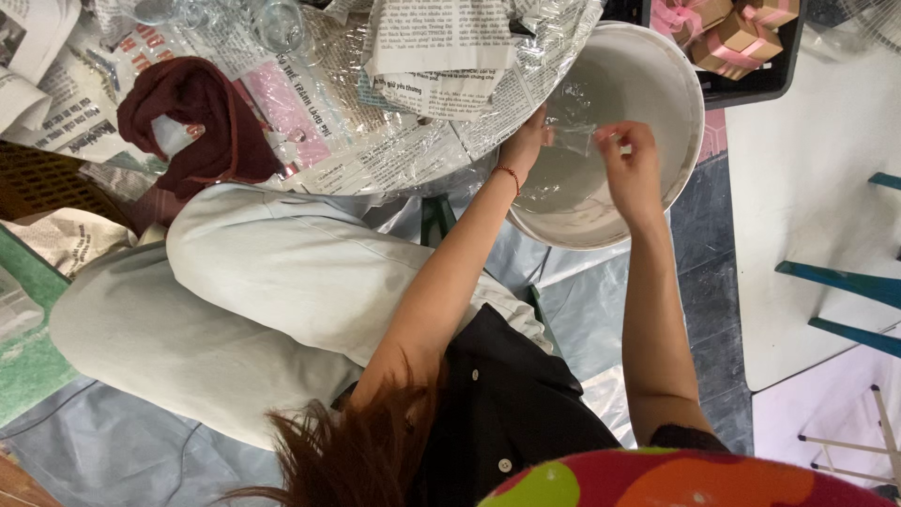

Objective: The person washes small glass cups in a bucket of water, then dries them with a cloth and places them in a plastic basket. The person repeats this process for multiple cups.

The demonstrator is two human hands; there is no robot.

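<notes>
I see my left hand (526, 143) with fingers curled around one end of a small clear glass (571, 138). My right hand (631, 161) pinches the other end, over the water in the white basin (690, 89).

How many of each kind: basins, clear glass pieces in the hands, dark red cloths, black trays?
White basin: 1
Clear glass piece, held over the basin between the left hand and right hand: 1
Dark red cloth: 1
Black tray holding pink-ribboned boxes: 1
Total: 4
</notes>
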